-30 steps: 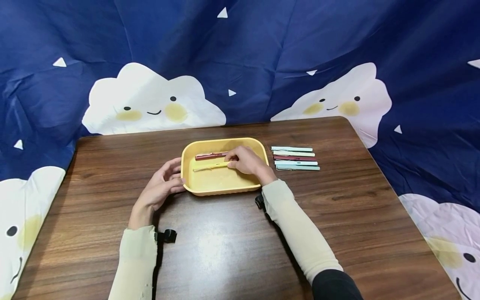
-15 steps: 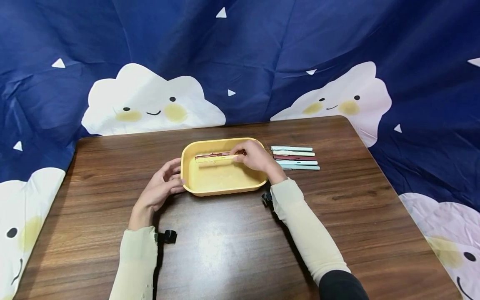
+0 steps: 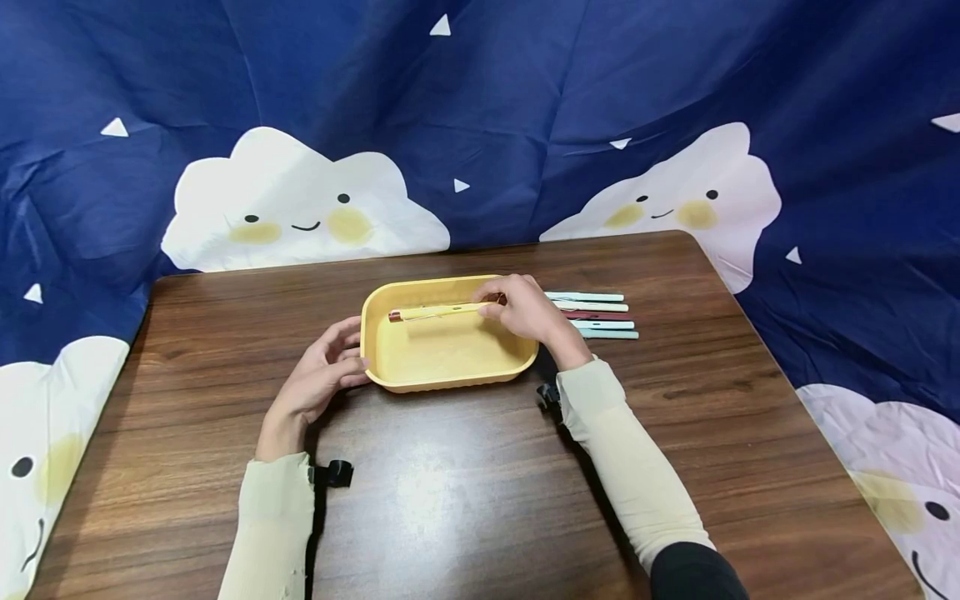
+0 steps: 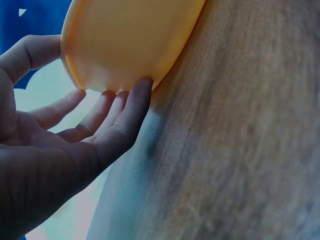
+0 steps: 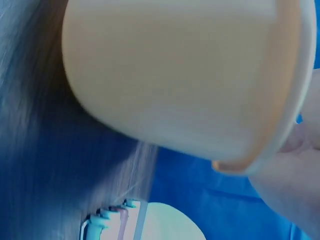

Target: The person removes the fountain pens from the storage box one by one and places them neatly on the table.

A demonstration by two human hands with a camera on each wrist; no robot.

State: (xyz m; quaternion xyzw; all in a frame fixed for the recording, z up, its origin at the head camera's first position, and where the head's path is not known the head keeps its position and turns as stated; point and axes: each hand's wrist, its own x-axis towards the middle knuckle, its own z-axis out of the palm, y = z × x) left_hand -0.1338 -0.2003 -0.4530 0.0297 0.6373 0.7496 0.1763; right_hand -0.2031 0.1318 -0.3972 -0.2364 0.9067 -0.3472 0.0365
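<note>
My right hand (image 3: pixel 525 312) pinches a yellow pen (image 3: pixel 442 311) near its right end, over the far half of a yellow tray (image 3: pixel 450 385). Behind the yellow pen lies a dark red pen (image 3: pixel 394 316), with little more than its left end showing. My left hand (image 3: pixel 324 371) holds the tray's left end. In the left wrist view its thumb reaches over the rim and its fingertips rest against the outer wall (image 4: pixel 130 45). The right wrist view has the tray's outer side (image 5: pixel 175 80) in front, with part of my right hand (image 5: pixel 295 172) at the right edge.
Right of the tray, several pens (image 3: pixel 600 307) lie side by side in pale blue, cream, dark red and teal. The wooden table (image 3: pixel 420 517) ends at a blue curtain (image 3: pixel 495 100) with cloud prints.
My right hand has moved right and away from me, taking the yellow pen from the tray's middle to over the dark red pen. My left hand has stayed in place.
</note>
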